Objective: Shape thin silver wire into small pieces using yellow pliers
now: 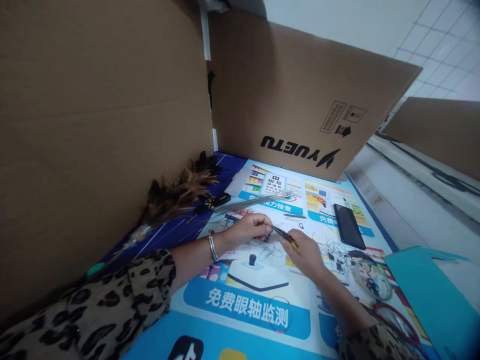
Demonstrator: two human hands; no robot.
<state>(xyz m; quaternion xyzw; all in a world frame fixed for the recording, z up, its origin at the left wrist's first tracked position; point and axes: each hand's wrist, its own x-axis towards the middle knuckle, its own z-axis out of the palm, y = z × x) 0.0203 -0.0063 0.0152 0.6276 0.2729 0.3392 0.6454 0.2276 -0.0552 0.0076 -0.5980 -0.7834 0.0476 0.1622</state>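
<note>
My right hand (304,251) is wrapped round a pair of pliers (285,235) with a yellow handle, their dark jaws pointing left. The jaw tips meet the fingertips of my left hand (253,227), which is closed in a pinch; what it pinches is too small to make out. Thin loops of wire (270,252) show just below the hands. A bundle of long, thin metal wires (249,201) lies beyond my left hand on the printed table cover (180,330).
Cardboard panels (240,95) stand at the left and back. Brown feathers (176,192) lie along the left panel. To the right are a black phone (349,226), a round clear container (371,279), red-rimmed glasses (396,322) and a teal folder (431,295).
</note>
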